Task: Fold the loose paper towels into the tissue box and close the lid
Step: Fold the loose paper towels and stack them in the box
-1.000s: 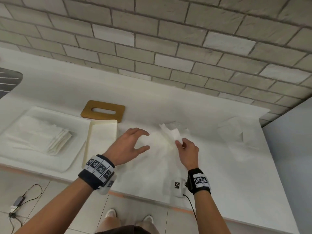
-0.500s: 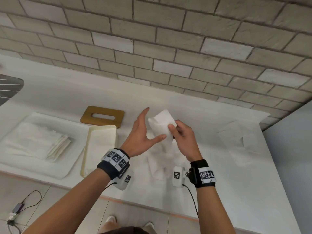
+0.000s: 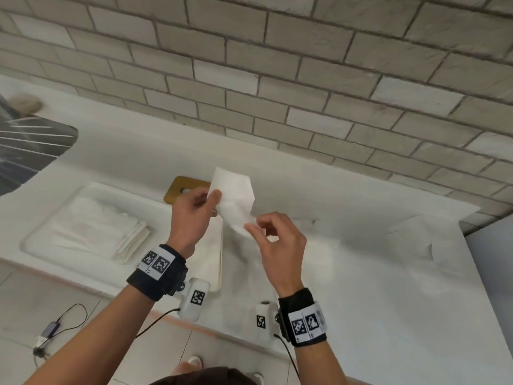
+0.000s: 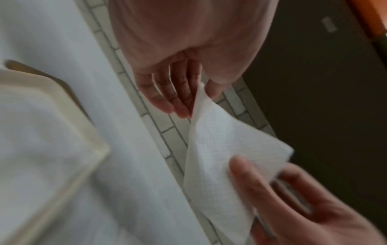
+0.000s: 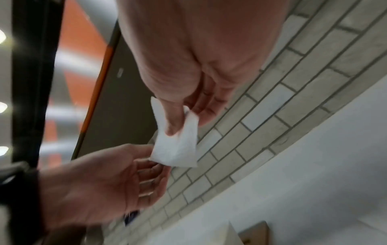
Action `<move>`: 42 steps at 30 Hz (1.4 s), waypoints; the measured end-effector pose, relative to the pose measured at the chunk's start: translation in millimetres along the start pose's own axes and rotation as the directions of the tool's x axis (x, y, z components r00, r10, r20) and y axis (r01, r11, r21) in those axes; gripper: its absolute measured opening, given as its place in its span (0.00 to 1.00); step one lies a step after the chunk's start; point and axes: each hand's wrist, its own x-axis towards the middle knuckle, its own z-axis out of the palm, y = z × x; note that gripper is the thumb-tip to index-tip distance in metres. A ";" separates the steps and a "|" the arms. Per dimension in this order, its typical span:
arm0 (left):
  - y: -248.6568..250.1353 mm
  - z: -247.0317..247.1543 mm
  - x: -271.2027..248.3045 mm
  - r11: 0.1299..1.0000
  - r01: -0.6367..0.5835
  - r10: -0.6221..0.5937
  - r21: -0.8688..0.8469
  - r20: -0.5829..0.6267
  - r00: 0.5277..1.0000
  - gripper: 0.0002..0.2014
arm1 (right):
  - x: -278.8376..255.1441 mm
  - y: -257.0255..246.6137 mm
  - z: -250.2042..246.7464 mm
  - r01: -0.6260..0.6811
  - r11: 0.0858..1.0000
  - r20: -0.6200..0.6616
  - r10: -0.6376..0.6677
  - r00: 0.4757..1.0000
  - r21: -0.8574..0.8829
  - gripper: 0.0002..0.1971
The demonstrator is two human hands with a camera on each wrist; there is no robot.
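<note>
No legible writing appeared; only black-and-white square marker tags (image 3: 156,264) showed on the black wristbands. The left hand (image 3: 191,218) pinched the upper edge of a white embossed paper towel (image 3: 235,201) and the right hand (image 3: 273,240) pinched its lower corner, holding it above the open cream rectangular tissue box (image 3: 215,262), its tan slotted wooden lid (image 3: 177,190) lying behind.

Paper towel (image 3: 236,201) aloft — pinched between left hand (image 3: 191,215) and right hand (image 3: 277,240).
</note>
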 end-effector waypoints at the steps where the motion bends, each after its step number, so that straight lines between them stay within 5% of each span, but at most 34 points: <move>1: -10.1 -13.0 4.3 0.997 0.035 -0.034 0.069 -0.012 0.999 0.07 | -9.7 1.1 12.5 0.123 0.990 0.048 -0.119 0.992 -0.075 0.05; 3: -31.8 -37.5 14.1 0.964 0.088 -0.087 0.250 -0.015 0.996 0.05 | -27.5 7.8 36.8 0.352 0.905 0.211 -0.305 0.929 -0.239 0.05; 6: -64.5 -64.6 30.5 0.833 0.085 -0.114 0.547 0.019 0.993 0.11 | -49.7 19.0 69.3 0.524 0.775 0.480 -0.332 0.812 -0.352 0.08; 8: -85.3 -74.0 38.9 0.701 0.024 -0.109 0.713 0.074 0.991 0.19 | -63.9 22.5 87.1 0.564 0.732 0.594 -0.274 0.757 -0.382 0.08; 13: -103.6 -70.1 48.3 0.490 -0.067 -0.087 0.869 0.125 0.988 0.14 | -84.9 25.2 107.0 0.519 0.742 0.676 -0.123 0.727 -0.423 0.05; 16: -97.7 -67.0 43.5 0.454 -0.091 -0.110 0.886 0.157 0.982 0.22 | -81.8 24.3 95.2 0.336 0.858 0.573 -0.060 0.817 -0.390 0.14; 18: -91.0 -67.2 37.4 0.473 -0.092 -0.088 0.876 0.151 0.985 0.32 | -73.7 29.4 71.1 0.095 0.919 0.359 0.054 0.932 -0.383 0.13; 20: -80.5 -67.6 29.9 0.502 -0.096 -0.019 0.860 0.122 0.992 0.36 | -69.3 49.3 38.9 -0.106 0.880 0.167 0.204 0.965 -0.463 0.11; 23: -60.7 -62.9 13.5 0.520 -0.231 0.114 0.822 0.201 0.973 0.30 | -75.3 91.7 -10.6 -0.319 0.654 0.156 0.560 0.814 -0.686 0.36; 25: -43.6 -49.1 -4.1 0.590 -0.324 0.143 0.740 0.300 0.943 0.22 | -81.8 113.6 -36.2 -0.341 0.579 0.222 0.690 0.689 -0.740 0.42; 26: -35.9 -38.3 -14.5 0.630 -0.363 0.144 0.686 0.356 0.923 0.18 | -83.3 122.1 -46.2 -0.345 0.580 0.232 0.698 0.677 -0.738 0.38; 29: -28.2 5.4 -44.0 0.713 -0.445 0.121 0.542 0.531 0.839 0.10 | -79.6 137.1 -65.5 -0.418 0.618 0.125 0.645 0.753 -0.666 0.17; 31: -38.0 43.3 -60.8 0.726 -0.462 0.050 0.510 0.630 0.775 0.12 | -73.8 142.8 -72.6 -0.493 0.629 0.048 0.644 0.763 -0.601 0.05; 34: -67.9 100.5 -80.0 0.650 -0.434 -0.157 0.624 0.669 0.726 0.35 | -67.5 139.9 -81.1 -0.544 0.681 0.012 0.629 0.777 -0.491 0.08; 37: -98.0 137.9 -88.3 0.566 -0.460 -0.240 0.685 0.670 0.703 0.50 | -61.2 133.3 -94.3 -0.572 0.721 -0.013 0.617 0.787 -0.390 0.07; 42: -130.4 155.7 -87.0 0.372 -0.564 -0.296 0.737 0.670 0.681 0.38 | -63.0 139.4 -132.3 -0.723 0.691 0.044 0.723 0.690 -0.016 0.11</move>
